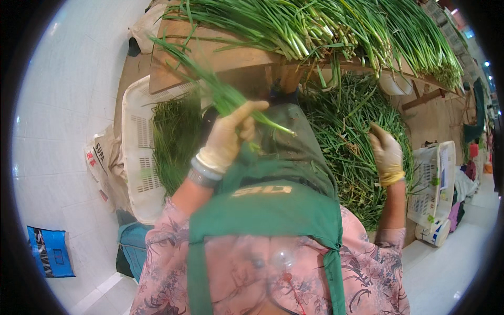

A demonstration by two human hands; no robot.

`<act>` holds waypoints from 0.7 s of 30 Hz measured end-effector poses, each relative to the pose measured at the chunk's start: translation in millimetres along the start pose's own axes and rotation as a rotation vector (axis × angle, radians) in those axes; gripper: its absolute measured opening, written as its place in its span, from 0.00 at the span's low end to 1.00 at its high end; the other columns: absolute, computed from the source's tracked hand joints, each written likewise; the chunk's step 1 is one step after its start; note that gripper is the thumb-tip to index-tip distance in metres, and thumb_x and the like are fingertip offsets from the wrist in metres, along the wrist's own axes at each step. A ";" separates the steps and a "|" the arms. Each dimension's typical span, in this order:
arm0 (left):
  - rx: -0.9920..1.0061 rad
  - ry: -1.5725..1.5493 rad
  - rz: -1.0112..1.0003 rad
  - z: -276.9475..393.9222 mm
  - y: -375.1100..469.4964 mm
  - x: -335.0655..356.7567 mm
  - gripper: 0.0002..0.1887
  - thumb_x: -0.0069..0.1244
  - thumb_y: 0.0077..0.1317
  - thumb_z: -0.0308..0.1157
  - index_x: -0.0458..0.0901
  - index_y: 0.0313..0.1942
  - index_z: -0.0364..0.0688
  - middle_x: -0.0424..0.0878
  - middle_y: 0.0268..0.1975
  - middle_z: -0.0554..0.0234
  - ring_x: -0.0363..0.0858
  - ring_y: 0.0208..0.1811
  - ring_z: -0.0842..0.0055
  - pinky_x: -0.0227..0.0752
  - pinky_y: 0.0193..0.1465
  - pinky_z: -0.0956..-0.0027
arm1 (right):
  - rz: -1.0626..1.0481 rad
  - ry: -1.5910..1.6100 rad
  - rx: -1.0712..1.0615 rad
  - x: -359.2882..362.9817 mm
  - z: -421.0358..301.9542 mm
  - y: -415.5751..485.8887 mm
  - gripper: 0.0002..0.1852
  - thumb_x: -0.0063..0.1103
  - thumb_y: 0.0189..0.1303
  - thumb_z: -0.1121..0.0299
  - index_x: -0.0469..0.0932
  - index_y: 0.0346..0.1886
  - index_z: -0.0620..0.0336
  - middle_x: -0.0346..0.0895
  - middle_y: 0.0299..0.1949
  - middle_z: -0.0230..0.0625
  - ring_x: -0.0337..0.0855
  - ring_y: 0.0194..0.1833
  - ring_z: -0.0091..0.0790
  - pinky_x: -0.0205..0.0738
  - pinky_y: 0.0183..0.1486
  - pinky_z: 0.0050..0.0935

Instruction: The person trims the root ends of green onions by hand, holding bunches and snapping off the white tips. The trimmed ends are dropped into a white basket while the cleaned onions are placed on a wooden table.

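My left hand (232, 134), in a pale thin glove, is closed around a small bunch of long green stalks (226, 92), probably Chinese chives or scallions, above my lap; their leaves point to the upper left and are blurred. My right hand (386, 151), gloved too, hangs over a large heap of loose green leaves (350, 138) at my right; its fingers are somewhat apart and I see nothing held. Ahead, thick rows of the same kind of stalks (299, 27) lie on a wooden table (220, 55), pale stem ends towards me.
A white plastic basket (136, 118) with greens stands at my left, beside a crumpled sack (104, 165). Another white basket (427, 185) and a white bucket (435, 234) are at the right. A white container (395, 83) sits under the table. A blue bag (51, 252) lies on the floor.
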State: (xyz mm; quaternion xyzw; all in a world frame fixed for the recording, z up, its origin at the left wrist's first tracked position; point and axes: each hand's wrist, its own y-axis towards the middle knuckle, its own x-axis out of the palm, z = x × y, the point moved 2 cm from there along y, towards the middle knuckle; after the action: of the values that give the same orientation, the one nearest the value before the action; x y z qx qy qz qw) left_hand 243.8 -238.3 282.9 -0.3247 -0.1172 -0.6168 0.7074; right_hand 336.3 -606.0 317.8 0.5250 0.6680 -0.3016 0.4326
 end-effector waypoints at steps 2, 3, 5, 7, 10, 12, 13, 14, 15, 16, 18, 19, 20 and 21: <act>0.035 0.054 -0.005 0.5 -4.2 0.4 0.20 0.48 0.77 0.40 0.79 0.57 0.31 0.59 0.23 0.77 0.59 0.22 0.87 0.54 0.27 0.79 | -0.094 0.267 -0.433 16.4 -92.9 16.5 0.19 0.55 0.70 0.63 0.79 0.59 0.62 0.81 0.53 0.52 0.82 0.53 0.48 0.75 0.58 0.39; 0.056 0.082 -0.021 2.0 -3.9 3.8 0.21 0.48 0.77 0.40 0.79 0.57 0.31 0.60 0.23 0.77 0.60 0.22 0.87 0.55 0.28 0.79 | -0.058 0.359 -0.662 35.5 -119.9 24.6 0.17 0.53 0.71 0.63 0.79 0.56 0.62 0.81 0.50 0.52 0.82 0.52 0.49 0.75 0.56 0.42; 0.092 0.112 -0.018 8.1 -9.7 14.9 0.21 0.49 0.76 0.44 0.81 0.54 0.32 0.71 0.26 0.74 0.67 0.26 0.85 0.62 0.31 0.78 | -0.278 0.505 -0.569 80.1 -152.0 25.1 0.14 0.52 0.72 0.63 0.80 0.50 0.62 0.82 0.43 0.50 0.82 0.47 0.50 0.76 0.51 0.44; 0.241 0.222 0.112 10.3 -14.0 11.9 0.21 0.49 0.76 0.45 0.82 0.51 0.33 0.79 0.31 0.69 0.77 0.34 0.81 0.71 0.38 0.75 | -0.344 0.506 -0.580 94.8 -177.7 19.2 0.12 0.50 0.73 0.63 0.78 0.42 0.62 0.81 0.36 0.49 0.82 0.42 0.51 0.75 0.46 0.44; 0.268 -0.223 0.080 8.1 -10.7 -5.5 0.17 0.52 0.74 0.45 0.81 0.41 0.37 0.82 0.43 0.61 0.82 0.44 0.71 0.80 0.52 0.59 | -0.544 0.684 -0.541 104.3 -180.5 4.7 0.11 0.47 0.74 0.66 0.76 0.37 0.61 0.80 0.33 0.49 0.81 0.36 0.52 0.75 0.41 0.42; 0.269 -0.414 0.182 27.6 -17.0 4.5 0.16 0.52 0.74 0.43 0.78 0.35 0.38 0.80 0.43 0.62 0.83 0.40 0.70 0.81 0.49 0.55 | -0.528 0.532 -0.535 92.6 -163.5 -1.6 0.11 0.49 0.73 0.66 0.76 0.35 0.61 0.80 0.33 0.48 0.81 0.35 0.53 0.75 0.40 0.44; 0.327 -0.552 0.227 38.0 -10.9 0.2 0.15 0.51 0.74 0.42 0.77 0.35 0.39 0.78 0.41 0.64 0.77 0.32 0.78 0.77 0.37 0.70 | -0.515 0.458 -0.539 82.8 -151.6 -4.0 0.11 0.50 0.72 0.65 0.76 0.35 0.61 0.80 0.33 0.48 0.81 0.35 0.53 0.75 0.40 0.45; 0.361 -0.584 0.157 48.3 -3.9 -18.2 0.15 0.51 0.75 0.42 0.76 0.36 0.39 0.77 0.40 0.65 0.71 0.28 0.82 0.70 0.32 0.74 | -0.450 0.333 -0.520 79.2 -131.3 -4.0 0.11 0.52 0.70 0.64 0.77 0.35 0.60 0.81 0.33 0.48 0.81 0.35 0.53 0.76 0.40 0.46; 0.388 -0.615 0.079 54.0 2.1 -33.5 0.15 0.50 0.75 0.42 0.75 0.37 0.39 0.76 0.38 0.66 0.65 0.24 0.85 0.63 0.26 0.79 | -0.377 0.205 -0.493 73.0 -109.5 -2.1 0.11 0.54 0.69 0.63 0.78 0.35 0.60 0.81 0.34 0.48 0.82 0.36 0.54 0.76 0.41 0.47; 0.400 -0.600 -0.001 59.9 0.6 -30.4 0.14 0.50 0.76 0.41 0.74 0.37 0.39 0.73 0.33 0.68 0.55 0.21 0.87 0.52 0.23 0.79 | -0.313 0.025 -0.466 58.8 -105.6 5.6 0.10 0.57 0.67 0.62 0.80 0.39 0.57 0.82 0.35 0.49 0.83 0.37 0.52 0.77 0.40 0.47; 0.228 -0.716 -0.067 51.5 -3.6 -20.2 0.15 0.48 0.76 0.39 0.76 0.50 0.34 0.62 0.26 0.73 0.54 0.20 0.88 0.51 0.22 0.79 | -0.265 -0.380 -0.364 21.7 -129.2 25.9 0.10 0.60 0.65 0.60 0.81 0.41 0.53 0.82 0.35 0.46 0.85 0.36 0.49 0.78 0.37 0.46; 0.132 -0.773 -0.231 41.3 -1.8 -21.0 0.18 0.47 0.77 0.39 0.75 0.57 0.32 0.59 0.24 0.75 0.54 0.19 0.88 0.51 0.21 0.79 | -0.198 -0.435 -0.375 6.7 -149.8 35.7 0.10 0.61 0.65 0.58 0.81 0.40 0.53 0.82 0.35 0.45 0.85 0.35 0.49 0.78 0.36 0.45; 0.100 -0.813 -0.308 32.0 1.0 -25.2 0.23 0.44 0.78 0.38 0.69 0.65 0.31 0.54 0.21 0.77 0.52 0.16 0.87 0.50 0.20 0.78 | -0.074 -0.236 -0.471 0.0 -167.4 47.2 0.11 0.62 0.64 0.57 0.80 0.39 0.53 0.83 0.34 0.44 0.86 0.35 0.48 0.78 0.35 0.45; 0.096 -0.835 -0.363 26.2 3.7 -27.4 0.22 0.41 0.80 0.37 0.70 0.65 0.30 0.52 0.19 0.78 0.49 0.15 0.87 0.49 0.18 0.77 | 0.020 -0.176 -0.513 -2.4 -181.1 60.0 0.13 0.62 0.64 0.55 0.80 0.37 0.53 0.83 0.33 0.43 0.86 0.34 0.48 0.78 0.35 0.45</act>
State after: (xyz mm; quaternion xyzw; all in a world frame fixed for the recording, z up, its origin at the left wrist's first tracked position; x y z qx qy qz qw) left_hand 247.7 -200.5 286.2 -0.4866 -0.4759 -0.5408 0.4943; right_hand 346.9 -435.8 403.4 0.3767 0.6770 -0.1628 0.6110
